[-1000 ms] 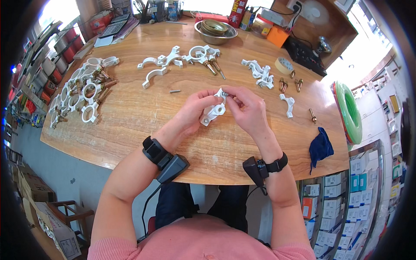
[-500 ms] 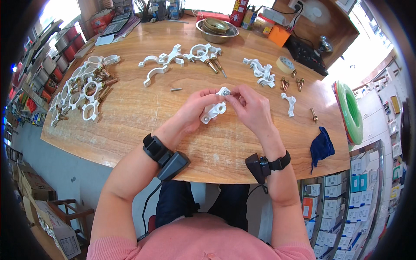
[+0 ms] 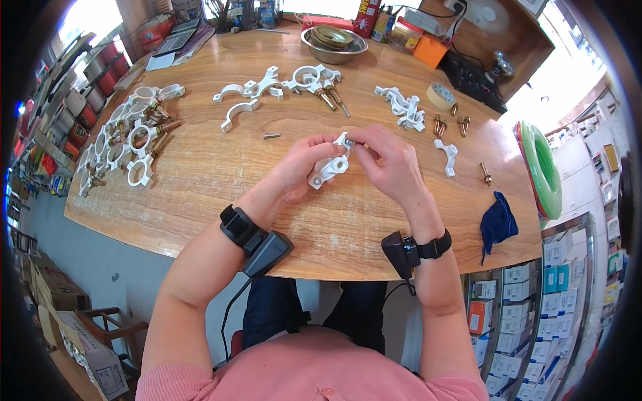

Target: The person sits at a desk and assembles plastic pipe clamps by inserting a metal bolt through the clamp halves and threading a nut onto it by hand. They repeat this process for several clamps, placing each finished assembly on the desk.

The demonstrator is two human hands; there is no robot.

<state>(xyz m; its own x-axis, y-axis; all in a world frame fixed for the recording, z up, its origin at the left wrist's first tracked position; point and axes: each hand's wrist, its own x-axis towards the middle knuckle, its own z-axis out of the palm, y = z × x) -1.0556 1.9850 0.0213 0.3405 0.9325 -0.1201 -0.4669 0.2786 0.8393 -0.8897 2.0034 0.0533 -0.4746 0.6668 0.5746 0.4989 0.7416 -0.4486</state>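
Note:
Over the middle of the table, my left hand [image 3: 294, 172] is closed around a white plastic pipe clamp [image 3: 331, 172], held at a slant. My right hand [image 3: 393, 164] pinches at the clamp's upper end. Between its thumb and fingertips a small silvery fastener [image 3: 352, 142] shows in part; whether it is a screw or a nut I cannot tell. A loose metal pin [image 3: 271, 136] lies on the tabletop beyond my left hand. White half clamps [image 3: 239, 115] lie farther off, beside a round clamp [image 3: 307, 78] with brass-coloured anchor bolts [image 3: 326, 99].
On the wooden table [image 3: 200, 200], several ringed clamps with bolts [image 3: 139, 136] form a pile at left. To the right are more half clamps [image 3: 403, 108], a tape roll [image 3: 441, 96], bolts [image 3: 463, 125] and a dark blue cloth [image 3: 499, 222]. A metal bowl [image 3: 334, 53] stands at the back.
My right fingers have shifted slightly at the clamp's upper end, the knuckles rolling a little. The left hand and clamp stay almost in place.

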